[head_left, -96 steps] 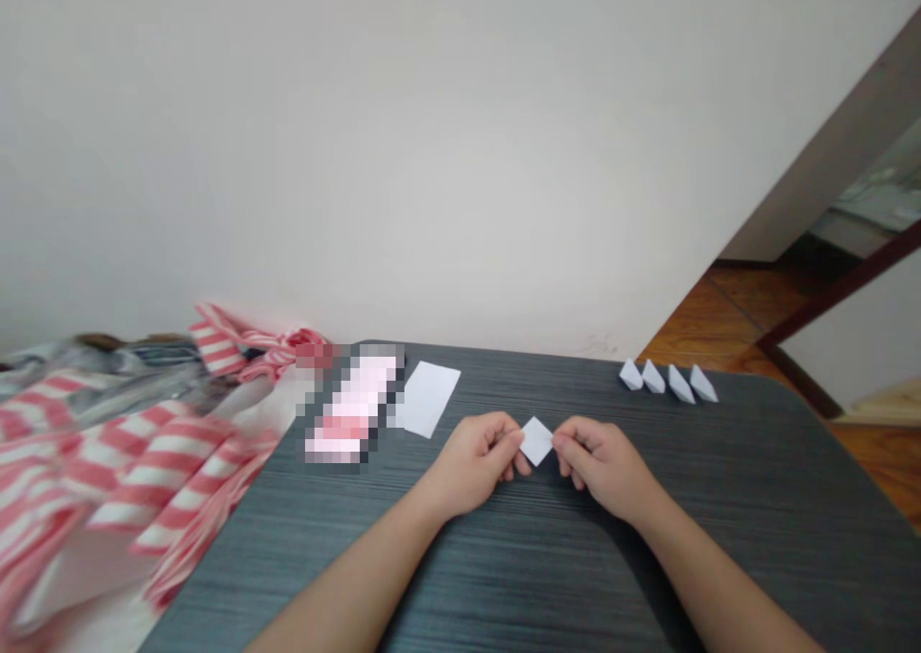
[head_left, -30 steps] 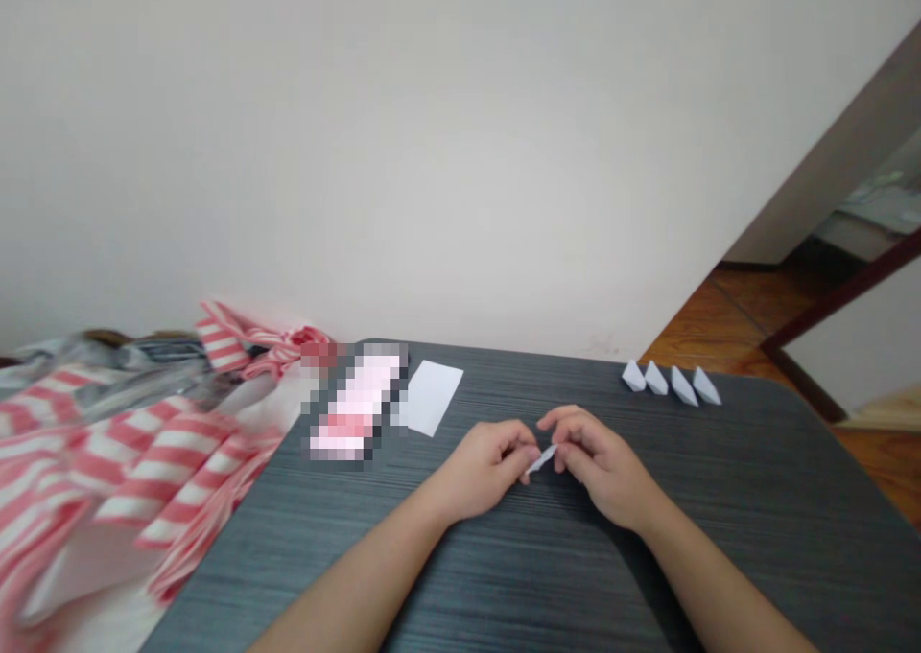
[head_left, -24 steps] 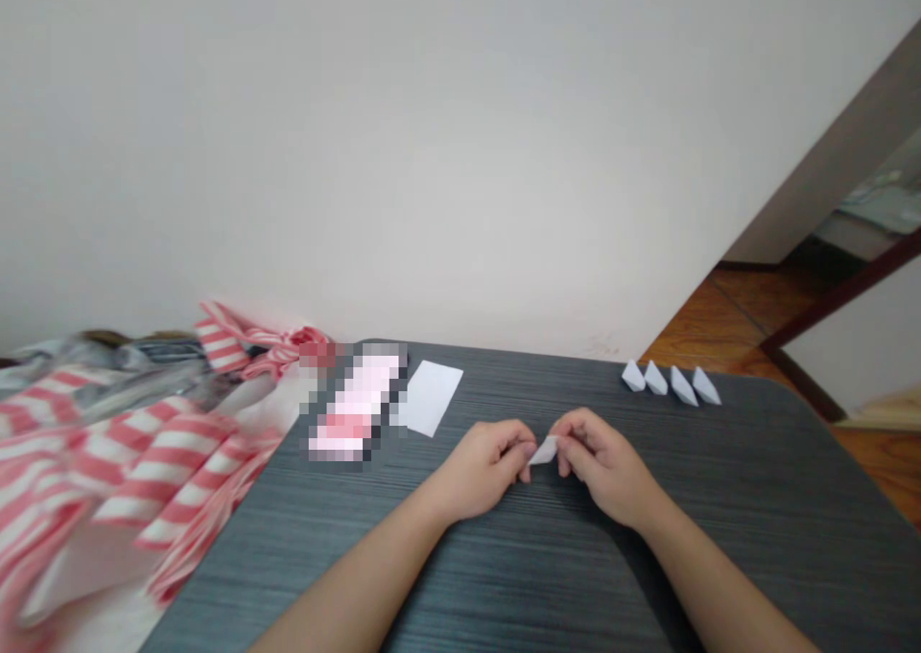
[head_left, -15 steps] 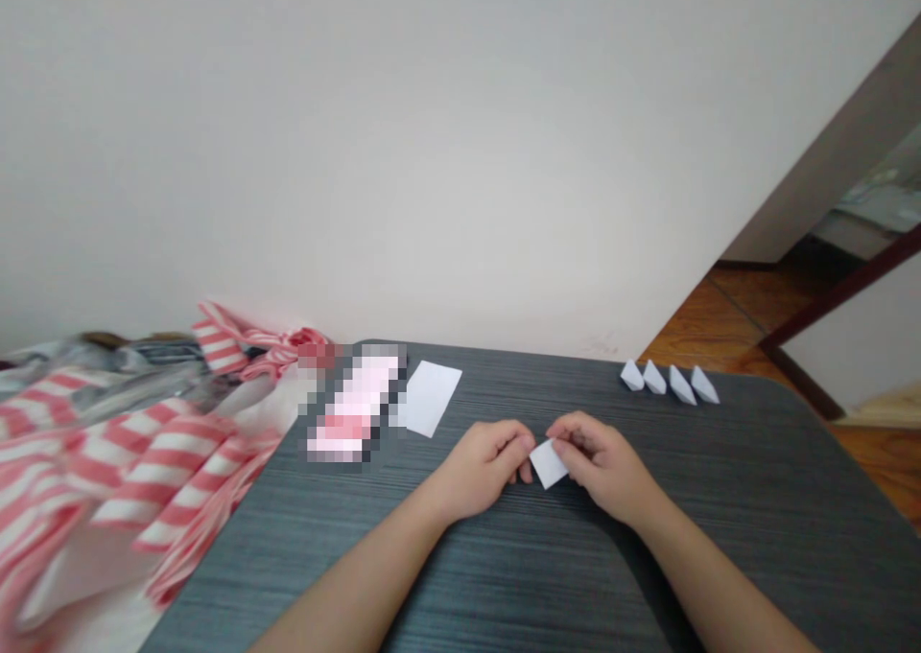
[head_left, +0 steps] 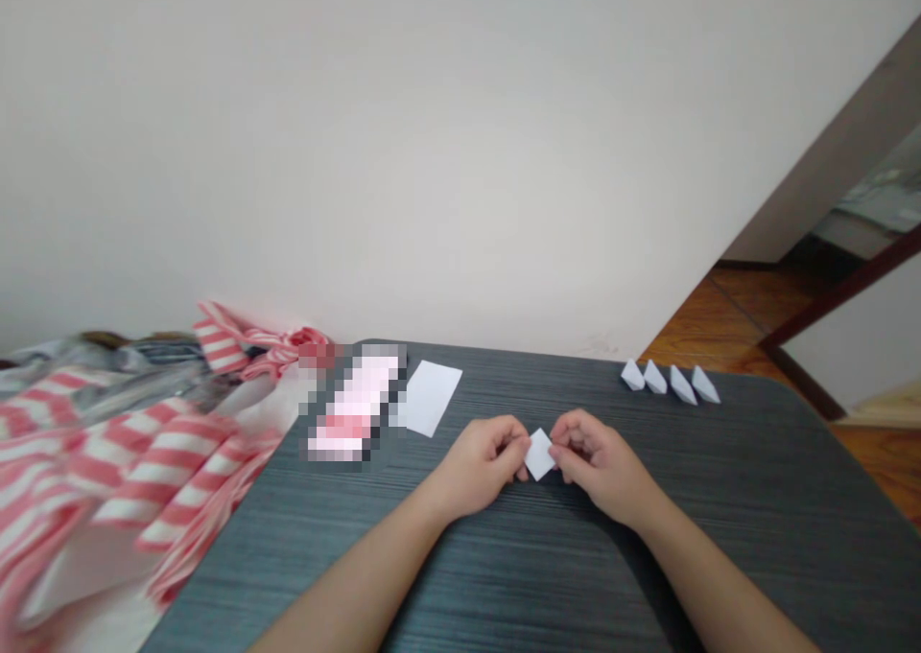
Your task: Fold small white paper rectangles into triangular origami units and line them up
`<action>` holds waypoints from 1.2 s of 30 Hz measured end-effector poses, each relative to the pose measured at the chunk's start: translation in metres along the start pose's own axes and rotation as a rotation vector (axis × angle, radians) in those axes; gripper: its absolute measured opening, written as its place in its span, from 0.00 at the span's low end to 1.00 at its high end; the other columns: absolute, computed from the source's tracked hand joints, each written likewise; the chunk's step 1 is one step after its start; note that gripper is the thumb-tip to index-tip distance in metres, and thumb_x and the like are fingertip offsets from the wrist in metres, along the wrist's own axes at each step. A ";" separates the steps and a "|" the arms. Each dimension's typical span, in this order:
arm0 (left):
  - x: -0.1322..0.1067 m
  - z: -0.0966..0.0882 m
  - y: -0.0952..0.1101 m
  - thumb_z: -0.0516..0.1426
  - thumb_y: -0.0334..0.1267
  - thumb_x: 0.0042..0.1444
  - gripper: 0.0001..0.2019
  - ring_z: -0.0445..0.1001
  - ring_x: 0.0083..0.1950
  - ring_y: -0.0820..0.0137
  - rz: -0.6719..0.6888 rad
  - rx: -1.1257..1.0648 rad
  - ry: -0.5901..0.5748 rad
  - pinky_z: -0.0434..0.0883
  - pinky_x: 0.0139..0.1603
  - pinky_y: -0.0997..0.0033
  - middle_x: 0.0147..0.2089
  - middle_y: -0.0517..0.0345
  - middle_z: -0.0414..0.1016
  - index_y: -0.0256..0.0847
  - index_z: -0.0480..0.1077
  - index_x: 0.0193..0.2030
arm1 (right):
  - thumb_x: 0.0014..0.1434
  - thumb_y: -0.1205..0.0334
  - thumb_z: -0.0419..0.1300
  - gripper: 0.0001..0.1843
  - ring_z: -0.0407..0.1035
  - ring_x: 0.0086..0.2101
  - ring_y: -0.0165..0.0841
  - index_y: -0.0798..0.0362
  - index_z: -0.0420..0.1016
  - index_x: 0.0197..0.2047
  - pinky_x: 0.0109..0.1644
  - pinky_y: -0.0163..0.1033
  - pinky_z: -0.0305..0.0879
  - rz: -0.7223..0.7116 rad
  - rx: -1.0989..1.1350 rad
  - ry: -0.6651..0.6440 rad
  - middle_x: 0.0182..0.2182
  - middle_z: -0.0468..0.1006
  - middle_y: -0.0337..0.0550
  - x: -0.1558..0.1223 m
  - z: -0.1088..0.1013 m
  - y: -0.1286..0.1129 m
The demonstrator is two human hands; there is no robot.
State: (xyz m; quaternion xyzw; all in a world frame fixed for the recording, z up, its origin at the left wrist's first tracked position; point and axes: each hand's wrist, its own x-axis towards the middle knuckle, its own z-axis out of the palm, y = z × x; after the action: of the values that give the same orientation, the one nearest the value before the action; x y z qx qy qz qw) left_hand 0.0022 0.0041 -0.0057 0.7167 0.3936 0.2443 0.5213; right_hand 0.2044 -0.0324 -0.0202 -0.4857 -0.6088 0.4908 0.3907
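Observation:
A small folded white paper piece [head_left: 539,454] is pinched between both hands just above the dark grey table [head_left: 755,500]. My left hand [head_left: 482,466] grips its left edge with curled fingers. My right hand [head_left: 601,466] holds its right edge between thumb and fingertips. The piece shows as a small diamond facing me.
A flat white paper rectangle [head_left: 430,397] lies left of my hands, beside a blurred pink object [head_left: 352,404]. Several folded white paper triangles [head_left: 669,382] stand in a row at the far right edge. Red-and-white striped cloth [head_left: 129,471] is heaped at the left. Wooden floor shows right.
The paper piece was turned edge-on about a second ago, then rotated back between the fingers and now faces me as a diamond. Both hands stayed in place.

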 end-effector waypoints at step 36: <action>0.003 0.002 -0.006 0.52 0.41 0.64 0.11 0.68 0.25 0.76 -0.049 -0.166 -0.029 0.64 0.27 0.77 0.33 0.56 0.79 0.37 0.71 0.37 | 0.63 0.69 0.57 0.07 0.69 0.32 0.31 0.53 0.74 0.34 0.38 0.35 0.63 -0.262 -0.240 -0.037 0.30 0.74 0.40 0.001 -0.003 -0.010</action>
State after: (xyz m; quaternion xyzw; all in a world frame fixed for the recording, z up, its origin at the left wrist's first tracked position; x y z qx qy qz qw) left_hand 0.0038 0.0063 -0.0127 0.6646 0.3818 0.2531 0.5903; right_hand 0.2054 -0.0309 -0.0098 -0.4365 -0.7279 0.3684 0.3793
